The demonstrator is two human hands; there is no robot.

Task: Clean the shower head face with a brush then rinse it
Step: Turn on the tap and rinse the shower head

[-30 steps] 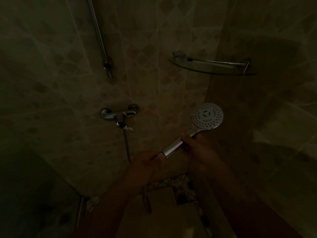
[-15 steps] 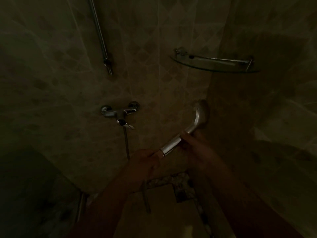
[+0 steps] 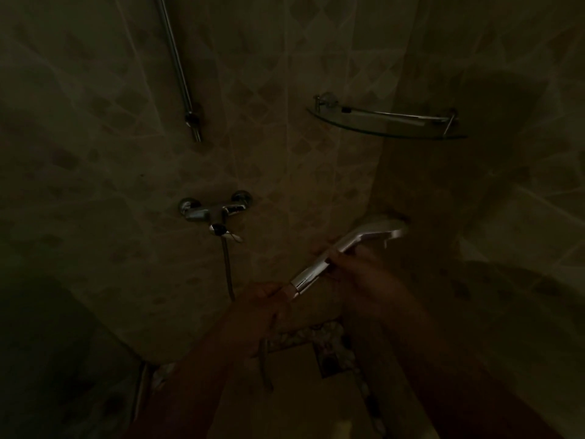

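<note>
Head view: hands (image 3: 316, 289) grip shower head (image 3: 354, 242) below shelf (image 3: 384, 130).

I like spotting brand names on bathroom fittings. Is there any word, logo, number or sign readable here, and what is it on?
No text can be read anywhere in this dim view.
Shower head: turned away and motion-blurred, its face hidden; no marking visible.
Mixer tap: only shiny reflections, no legible brand.
Glass corner shelf: no label visible.
Wall tiles: a diamond pattern only, no writing.
</note>
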